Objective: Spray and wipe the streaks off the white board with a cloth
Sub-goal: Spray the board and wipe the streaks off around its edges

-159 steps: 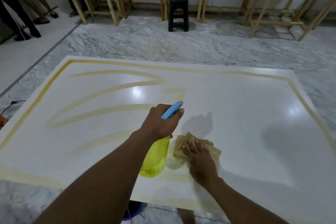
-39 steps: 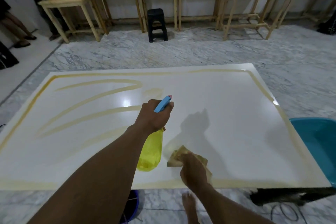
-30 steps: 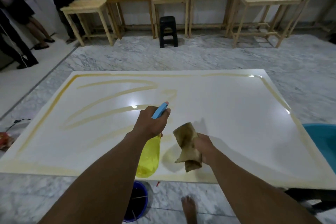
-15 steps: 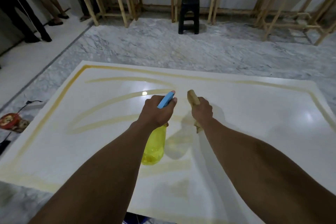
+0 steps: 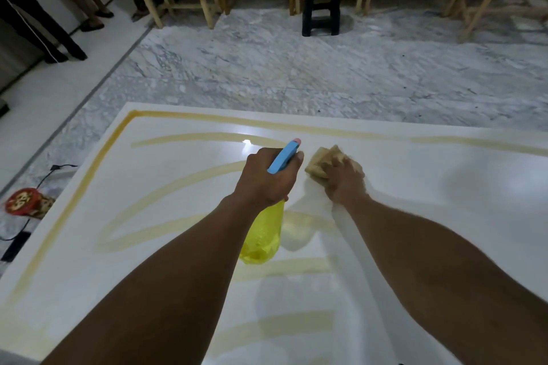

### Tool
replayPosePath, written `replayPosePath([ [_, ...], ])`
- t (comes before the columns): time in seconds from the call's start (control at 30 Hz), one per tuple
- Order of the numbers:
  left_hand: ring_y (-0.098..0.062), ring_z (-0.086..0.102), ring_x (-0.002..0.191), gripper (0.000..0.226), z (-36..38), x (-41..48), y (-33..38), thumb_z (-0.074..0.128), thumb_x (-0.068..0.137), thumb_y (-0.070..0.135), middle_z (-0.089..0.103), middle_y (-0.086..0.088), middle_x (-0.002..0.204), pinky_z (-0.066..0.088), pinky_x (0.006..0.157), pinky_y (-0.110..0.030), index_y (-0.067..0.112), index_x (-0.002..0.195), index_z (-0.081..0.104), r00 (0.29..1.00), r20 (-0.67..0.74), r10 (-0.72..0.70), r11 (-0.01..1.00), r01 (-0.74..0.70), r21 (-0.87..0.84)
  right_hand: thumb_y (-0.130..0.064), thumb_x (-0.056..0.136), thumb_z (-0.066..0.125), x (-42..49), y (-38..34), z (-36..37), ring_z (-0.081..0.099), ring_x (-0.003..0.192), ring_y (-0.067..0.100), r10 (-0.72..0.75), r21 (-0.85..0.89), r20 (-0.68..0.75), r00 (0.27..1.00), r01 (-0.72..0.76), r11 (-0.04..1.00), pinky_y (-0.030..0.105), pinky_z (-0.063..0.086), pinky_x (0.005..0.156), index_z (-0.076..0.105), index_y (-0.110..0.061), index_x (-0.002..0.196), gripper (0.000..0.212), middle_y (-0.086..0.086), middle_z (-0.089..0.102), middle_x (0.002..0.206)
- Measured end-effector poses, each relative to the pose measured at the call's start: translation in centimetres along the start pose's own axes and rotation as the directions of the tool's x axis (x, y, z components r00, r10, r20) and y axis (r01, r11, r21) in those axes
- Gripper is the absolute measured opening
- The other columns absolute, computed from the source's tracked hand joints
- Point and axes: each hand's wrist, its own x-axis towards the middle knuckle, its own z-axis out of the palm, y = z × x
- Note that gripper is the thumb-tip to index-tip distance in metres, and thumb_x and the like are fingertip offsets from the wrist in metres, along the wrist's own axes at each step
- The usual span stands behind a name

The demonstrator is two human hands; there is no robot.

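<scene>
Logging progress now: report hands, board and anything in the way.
Left hand grips spray bottle. Right hand presses cloth on board. Yellow streaks uncleaned on left side. Nothing blocks the cloth.

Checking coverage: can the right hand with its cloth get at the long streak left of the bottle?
Probably not directly: the left hand and its bottle sit between the cloth under the right hand and that streak.
</scene>
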Motion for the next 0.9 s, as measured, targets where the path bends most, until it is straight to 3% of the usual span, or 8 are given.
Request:
replayPosePath([
  [0.1, -0.033, 0.075, 0.063, 0.011, 0.2, -0.3, -0.6, 0.065, 0.1, 0.039, 0.07, -0.011, 0.078, 0.066, 0.058, -0.042, 0.037, 0.105, 0.074, 1.0, 0.003, -0.007, 1.0, 0.007, -0.013, -0.016, 0.084, 0.049, -3.4, -1.2, 2.3, 0.019, 0.147, 0.039, -0.047, -0.056, 0.021, 0.999, 0.048, 0.997, 0.058, 0.021, 0.114, 0.042, -0.02, 0.146, 0.063, 0.01, 0.031, 0.158],
  [0.2, -0.033, 0.075, 0.067, 0.018, 0.2, -1.3, -0.9, 0.066, 0.1, 0.039, 0.071, -0.016, 0.082, 0.066, 0.057, -0.044, 0.029, 0.11, 0.077, 1.0, 0.008, -0.017, 1.0, 0.017, -0.02, -0.002, 0.086, 0.044, -8.1, -3.1, 4.3, 0.01, 0.151, 0.034, -0.05, -0.032, 0.009, 0.999, 0.05, 0.998, 0.056, 0.011, 0.118, 0.035, -0.024, 0.15, 0.069, 0.005, 0.022, 0.163],
  [0.3, -0.032, 0.075, 0.066, 0.02, -0.2, -2.8, -1.2, 0.065, 0.1, 0.041, 0.069, -0.015, 0.08, 0.067, 0.058, -0.041, 0.026, 0.107, 0.077, 1.0, 0.018, -0.018, 1.0, 0.018, 0.002, 0.003, 0.081, 0.049, -13.6, -4.1, 6.7, 0.019, 0.149, 0.037, -0.054, -0.059, -0.032, 0.998, 0.052, 0.997, 0.058, 0.021, 0.116, 0.041, -0.022, 0.147, 0.071, 0.009, 0.029, 0.16],
  [0.4, -0.032, 0.076, 0.071, 0.029, -0.7, -5.2, -1.8, 0.066, 0.099, 0.043, 0.071, -0.017, 0.084, 0.067, 0.059, -0.046, 0.018, 0.108, 0.077, 0.999, 0.034, -0.019, 1.0, 0.019, 0.001, 0.011, 0.06, 0.062, -20.0, -5.2, 9.4, 0.041, 0.138, 0.039, -0.028, -0.033, -0.121, 0.992, 0.024, 0.999, 0.06, 0.039, 0.106, 0.06, -0.02, 0.133, 0.078, 0.011, 0.052, 0.146],
  [0.7, -0.027, 0.073, 0.064, 0.009, -1.7, -16.4, -4.4, 0.064, 0.1, 0.043, 0.066, -0.008, 0.079, 0.067, 0.06, -0.045, 0.048, 0.094, 0.068, 0.994, 0.096, 0.058, 0.998, -0.055, -0.031, 0.003, 0.042, 0.075, -36.4, -9.6, 14.9, 0.061, 0.12, 0.035, -0.009, -0.1, -0.096, 0.995, -0.001, 0.995, 0.053, 0.055, 0.088, 0.073, -0.022, 0.112, 0.074, 0.005, 0.066, 0.129],
  [0.77, -0.025, 0.072, 0.063, 0.007, -1.9, -18.9, -5.4, 0.064, 0.1, 0.043, 0.067, -0.008, 0.081, 0.067, 0.06, -0.047, 0.042, 0.098, 0.071, 0.992, 0.114, 0.05, 0.998, -0.044, -0.051, 0.0, 0.048, 0.076, -38.5, -10.9, 13.7, 0.067, 0.11, 0.03, 0.034, -0.052, -0.142, 0.989, -0.041, 0.998, 0.044, 0.06, 0.079, 0.076, -0.024, 0.103, 0.06, 0.003, 0.071, 0.118],
  [0.83, -0.023, 0.07, 0.057, 0.016, -1.9, -20.6, -6.1, 0.063, 0.1, 0.043, 0.066, -0.007, 0.078, 0.067, 0.059, -0.041, 0.033, 0.106, 0.074, 0.992, 0.122, 0.039, 0.998, -0.033, -0.049, -0.008, 0.071, 0.064, -38.5, -11.2, 10.8, 0.067, 0.105, 0.024, 0.123, 0.124, -0.173, 0.977, -0.102, 0.987, 0.035, 0.056, 0.08, 0.073, -0.027, 0.106, 0.04, -0.002, 0.072, 0.112],
  [0.9, -0.024, 0.07, 0.053, 0.018, -1.8, -21.9, -6.5, 0.062, 0.102, 0.042, 0.066, -0.008, 0.078, 0.064, 0.055, -0.033, 0.028, 0.105, 0.074, 0.992, 0.115, 0.041, 0.998, -0.035, -0.05, -0.015, 0.087, 0.049, -37.1, -10.8, 7.4, 0.066, 0.097, 0.022, 0.243, 0.389, -0.003, 0.97, -0.222, 0.894, 0.032, 0.052, 0.081, 0.069, -0.028, 0.108, 0.031, -0.004, 0.07, 0.107],
])
